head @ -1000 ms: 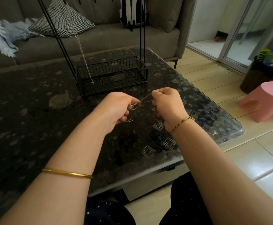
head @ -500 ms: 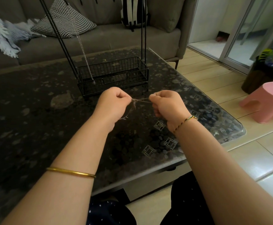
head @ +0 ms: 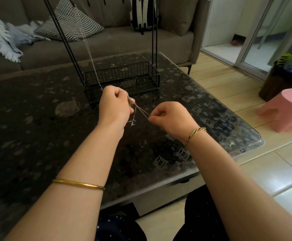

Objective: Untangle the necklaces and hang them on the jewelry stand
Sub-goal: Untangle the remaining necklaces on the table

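A thin silver necklace is stretched taut between my two hands above the dark table. My left hand pinches its upper end, and a short loop with a small pendant dangles below that fist. My right hand is closed on the chain's lower end, a little lower and to the right. The black wire jewelry stand sits just beyond my hands, its basket base on the table and its thin poles rising out of view. Another silver chain hangs down from the stand to the basket's left corner.
The dark patterned glass table has its rounded corner at the right. A grey sofa with cushions and a fringed blanket stands behind. On the tiled floor at the right is a pink stool.
My hands have drawn apart, pulling the chain straight. The left hand rose slightly toward the stand and the right hand moved down and to the right.
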Available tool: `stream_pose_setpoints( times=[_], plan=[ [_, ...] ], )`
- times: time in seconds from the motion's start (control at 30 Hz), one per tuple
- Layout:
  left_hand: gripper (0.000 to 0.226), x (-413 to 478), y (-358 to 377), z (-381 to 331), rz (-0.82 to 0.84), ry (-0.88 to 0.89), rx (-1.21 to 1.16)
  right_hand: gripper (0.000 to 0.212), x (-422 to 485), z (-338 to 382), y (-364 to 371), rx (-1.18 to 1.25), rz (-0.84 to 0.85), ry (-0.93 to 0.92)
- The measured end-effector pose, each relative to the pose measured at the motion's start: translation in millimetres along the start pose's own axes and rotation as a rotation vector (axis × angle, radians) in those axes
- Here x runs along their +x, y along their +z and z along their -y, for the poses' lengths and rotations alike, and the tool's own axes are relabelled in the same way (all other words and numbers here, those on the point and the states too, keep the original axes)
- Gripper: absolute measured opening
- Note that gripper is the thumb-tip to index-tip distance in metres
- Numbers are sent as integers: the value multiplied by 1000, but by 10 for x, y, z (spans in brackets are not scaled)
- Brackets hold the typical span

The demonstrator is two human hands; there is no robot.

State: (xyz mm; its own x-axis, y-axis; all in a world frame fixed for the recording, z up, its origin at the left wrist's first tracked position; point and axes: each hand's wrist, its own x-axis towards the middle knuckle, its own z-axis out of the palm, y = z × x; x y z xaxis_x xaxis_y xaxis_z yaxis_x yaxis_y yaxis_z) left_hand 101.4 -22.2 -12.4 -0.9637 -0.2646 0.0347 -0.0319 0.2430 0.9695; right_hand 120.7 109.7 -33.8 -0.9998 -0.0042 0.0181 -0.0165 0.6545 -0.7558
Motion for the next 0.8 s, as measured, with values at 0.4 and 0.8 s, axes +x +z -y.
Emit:
stream_pose_setpoints(
  times=[0.4, 0.8],
  plan=[
    [15, -15, -62, -20, 92, -47, 29, 16, 3, -35, -69, 250, -170, 185],
    [17, -44, -28, -7, 147, 28, 69, 20, -26, 109, -50, 786, -168, 198]
  ],
)
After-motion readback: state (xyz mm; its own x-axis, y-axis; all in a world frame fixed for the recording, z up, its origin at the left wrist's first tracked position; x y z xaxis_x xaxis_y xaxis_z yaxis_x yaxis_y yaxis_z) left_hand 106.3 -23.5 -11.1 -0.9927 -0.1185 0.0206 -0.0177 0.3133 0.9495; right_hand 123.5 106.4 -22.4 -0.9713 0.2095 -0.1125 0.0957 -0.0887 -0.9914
